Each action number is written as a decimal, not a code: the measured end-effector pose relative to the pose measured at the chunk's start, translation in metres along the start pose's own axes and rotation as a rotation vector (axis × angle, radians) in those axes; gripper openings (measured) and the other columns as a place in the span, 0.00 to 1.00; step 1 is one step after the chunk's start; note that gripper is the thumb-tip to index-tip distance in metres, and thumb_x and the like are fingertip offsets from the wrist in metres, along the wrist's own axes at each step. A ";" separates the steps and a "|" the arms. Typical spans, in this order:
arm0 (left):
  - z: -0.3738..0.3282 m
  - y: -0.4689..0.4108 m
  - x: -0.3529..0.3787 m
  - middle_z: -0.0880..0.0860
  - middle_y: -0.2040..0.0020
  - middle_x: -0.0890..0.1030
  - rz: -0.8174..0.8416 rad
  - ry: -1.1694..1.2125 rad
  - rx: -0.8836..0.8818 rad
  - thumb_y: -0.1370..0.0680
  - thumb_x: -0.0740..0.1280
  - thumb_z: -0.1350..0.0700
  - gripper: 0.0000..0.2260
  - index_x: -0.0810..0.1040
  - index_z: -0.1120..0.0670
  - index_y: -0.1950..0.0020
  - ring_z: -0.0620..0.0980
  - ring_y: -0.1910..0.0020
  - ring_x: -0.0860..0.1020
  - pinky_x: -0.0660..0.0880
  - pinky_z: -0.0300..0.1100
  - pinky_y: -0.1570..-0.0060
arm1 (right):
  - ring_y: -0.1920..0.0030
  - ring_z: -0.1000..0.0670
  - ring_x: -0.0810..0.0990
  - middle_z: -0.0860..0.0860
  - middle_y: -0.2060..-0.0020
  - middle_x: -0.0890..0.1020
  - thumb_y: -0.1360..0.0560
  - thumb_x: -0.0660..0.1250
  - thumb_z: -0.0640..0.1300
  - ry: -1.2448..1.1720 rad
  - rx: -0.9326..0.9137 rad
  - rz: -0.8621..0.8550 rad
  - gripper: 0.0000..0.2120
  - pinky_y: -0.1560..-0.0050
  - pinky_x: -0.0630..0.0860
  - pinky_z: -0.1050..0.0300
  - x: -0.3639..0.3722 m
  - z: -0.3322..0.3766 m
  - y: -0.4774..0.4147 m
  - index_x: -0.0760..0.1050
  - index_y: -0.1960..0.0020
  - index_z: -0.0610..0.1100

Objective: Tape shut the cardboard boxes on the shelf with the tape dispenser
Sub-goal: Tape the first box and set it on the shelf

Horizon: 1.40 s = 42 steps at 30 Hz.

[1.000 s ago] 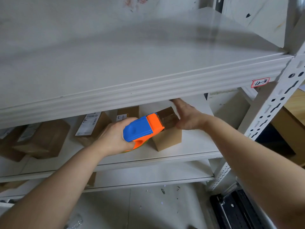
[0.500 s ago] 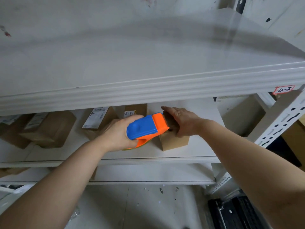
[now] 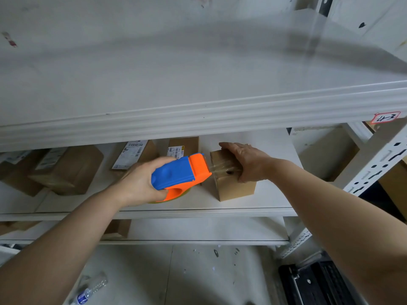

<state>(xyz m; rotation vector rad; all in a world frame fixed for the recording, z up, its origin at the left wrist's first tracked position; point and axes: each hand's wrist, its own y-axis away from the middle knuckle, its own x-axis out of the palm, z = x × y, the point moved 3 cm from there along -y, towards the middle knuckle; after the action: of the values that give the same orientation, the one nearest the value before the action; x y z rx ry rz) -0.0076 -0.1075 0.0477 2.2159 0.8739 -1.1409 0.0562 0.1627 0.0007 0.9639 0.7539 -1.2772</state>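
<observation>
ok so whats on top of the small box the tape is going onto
The right hand presses on the small box, and clear tape stretches from the tape dispenser across its top. The hand hides the flap seam.

A storeroom: white slotted-steel shelving (image 3: 374, 164) holding labelled brown cardboard parcels (image 3: 66, 170), over a littered concrete floor (image 3: 176, 278).

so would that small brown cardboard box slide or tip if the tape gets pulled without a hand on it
Probably slide: the small brown cardboard box sits on a smooth white metal shelf, and the right hand presses it down. It looks light. Tipping seems less likely, since it is squat.
</observation>
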 end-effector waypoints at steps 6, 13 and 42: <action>-0.001 -0.002 0.008 0.36 0.51 0.78 0.000 0.020 0.015 0.36 0.73 0.59 0.30 0.72 0.36 0.39 0.37 0.53 0.76 0.70 0.26 0.58 | 0.31 0.46 0.65 0.52 0.28 0.64 0.36 0.73 0.38 0.012 0.016 0.015 0.50 0.33 0.63 0.57 -0.001 0.001 0.001 0.49 0.23 0.54; 0.007 -0.008 0.032 0.44 0.57 0.78 0.015 0.059 0.007 0.35 0.72 0.61 0.26 0.74 0.42 0.42 0.42 0.60 0.75 0.68 0.28 0.63 | 0.25 0.47 0.56 0.49 0.24 0.58 0.31 0.70 0.40 0.110 -0.011 0.032 0.48 0.25 0.52 0.50 0.002 0.006 0.004 0.43 0.21 0.51; -0.056 -0.014 0.018 0.41 0.41 0.78 -0.069 -0.121 0.155 0.39 0.68 0.37 0.35 0.66 0.37 0.32 0.44 0.43 0.75 0.72 0.39 0.43 | 0.31 0.49 0.65 0.48 0.31 0.63 0.40 0.78 0.32 -0.493 0.018 -0.096 0.51 0.34 0.63 0.63 0.017 -0.010 0.026 0.55 0.25 0.45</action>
<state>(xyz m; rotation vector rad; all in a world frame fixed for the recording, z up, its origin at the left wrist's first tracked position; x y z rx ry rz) 0.0196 -0.0547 0.0606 2.2255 0.8419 -1.4028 0.0852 0.1646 -0.0141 0.5914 0.4062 -1.5291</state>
